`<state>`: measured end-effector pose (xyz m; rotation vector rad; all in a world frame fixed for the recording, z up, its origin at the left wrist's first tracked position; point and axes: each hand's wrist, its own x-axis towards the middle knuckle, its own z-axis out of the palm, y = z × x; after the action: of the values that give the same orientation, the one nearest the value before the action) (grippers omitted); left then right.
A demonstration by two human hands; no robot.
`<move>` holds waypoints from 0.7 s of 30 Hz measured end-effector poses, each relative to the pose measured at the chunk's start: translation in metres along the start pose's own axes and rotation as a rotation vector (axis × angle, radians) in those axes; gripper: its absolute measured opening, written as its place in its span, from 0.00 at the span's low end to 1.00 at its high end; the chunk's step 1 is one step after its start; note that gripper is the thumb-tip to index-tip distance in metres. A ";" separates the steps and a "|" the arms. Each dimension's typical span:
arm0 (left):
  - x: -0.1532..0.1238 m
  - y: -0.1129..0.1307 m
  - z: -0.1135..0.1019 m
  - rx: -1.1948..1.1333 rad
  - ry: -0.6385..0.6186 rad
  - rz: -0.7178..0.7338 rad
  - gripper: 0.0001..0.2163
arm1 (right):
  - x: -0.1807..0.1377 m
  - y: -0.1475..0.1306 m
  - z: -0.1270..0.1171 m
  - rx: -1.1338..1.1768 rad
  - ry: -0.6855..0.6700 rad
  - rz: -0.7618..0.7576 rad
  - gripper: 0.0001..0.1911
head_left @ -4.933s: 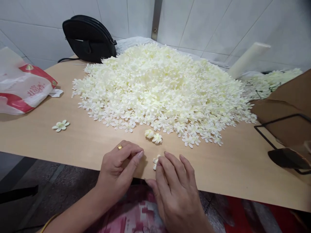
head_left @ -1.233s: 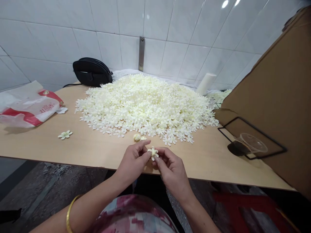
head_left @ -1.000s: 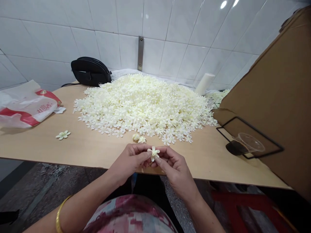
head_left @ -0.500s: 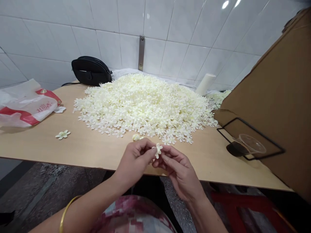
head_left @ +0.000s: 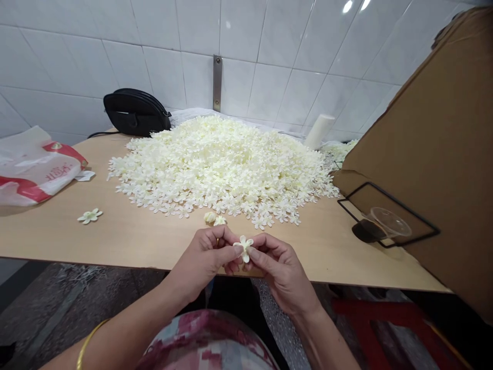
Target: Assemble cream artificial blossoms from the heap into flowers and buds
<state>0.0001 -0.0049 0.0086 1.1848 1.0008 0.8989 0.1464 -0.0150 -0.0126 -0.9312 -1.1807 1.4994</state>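
Between both hands, over the table's front edge, is a small cream artificial flower [head_left: 245, 247] with its petals facing up at me. My left hand [head_left: 210, 253] pinches its left side with thumb and fingers. From the other side my right hand [head_left: 280, 264] pinches it too, thumb close to the flower's centre. Just beyond my fingers lie a small stack of cream petals [head_left: 209, 217] and a loose flower [head_left: 220, 220]. A broad heap of the same cream flowers [head_left: 227, 164] spreads across the table behind them.
A single flower [head_left: 90, 216] lies at left, near a red-and-white plastic bag [head_left: 38, 167]. A black bag [head_left: 136, 113] and a white roll [head_left: 319, 131] stand by the tiled wall. At right, a black wire frame [head_left: 408, 234] rests against a cardboard box [head_left: 427, 149].
The flower in my hands has turned so its open face shows, and both hands have shifted slightly left and down. The whole view has moved a little, uncovering the loose flower beyond my fingers.
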 end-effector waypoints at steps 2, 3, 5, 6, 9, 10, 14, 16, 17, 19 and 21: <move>0.001 -0.004 0.005 0.214 0.122 0.135 0.06 | 0.001 0.000 0.004 -0.266 0.080 -0.083 0.06; 0.002 -0.006 0.008 0.339 0.193 0.230 0.06 | 0.003 0.001 0.008 -0.428 0.152 -0.163 0.05; 0.005 -0.009 0.012 0.531 0.316 0.407 0.05 | 0.008 0.003 0.015 -0.734 0.311 -0.380 0.06; 0.007 -0.011 0.014 0.563 0.354 0.455 0.05 | 0.012 0.005 0.019 -0.852 0.375 -0.494 0.07; 0.013 -0.011 0.015 0.380 0.360 0.438 0.04 | 0.023 0.010 0.024 -1.037 0.445 -0.697 0.08; 0.014 -0.011 0.015 0.279 0.336 0.405 0.04 | 0.026 0.012 0.024 -1.057 0.447 -0.714 0.08; 0.018 -0.009 0.012 0.010 0.294 0.279 0.03 | 0.025 0.019 0.020 -1.100 0.452 -0.802 0.09; 0.019 -0.009 0.012 -0.047 0.311 0.236 0.04 | 0.020 0.025 0.019 -1.129 0.402 -0.849 0.15; 0.019 -0.009 0.012 -0.072 0.314 0.213 0.04 | 0.017 0.028 0.019 -1.148 0.374 -0.854 0.18; 0.019 -0.010 0.012 -0.148 0.304 0.154 0.04 | 0.013 0.036 0.021 -1.205 0.350 -0.834 0.25; 0.018 -0.010 0.013 -0.233 0.266 0.102 0.04 | 0.010 0.043 0.023 -1.264 0.381 -0.816 0.29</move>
<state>0.0187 0.0060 -0.0028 0.9414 1.0211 1.2433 0.1128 -0.0125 -0.0487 -1.1887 -1.8762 -0.2044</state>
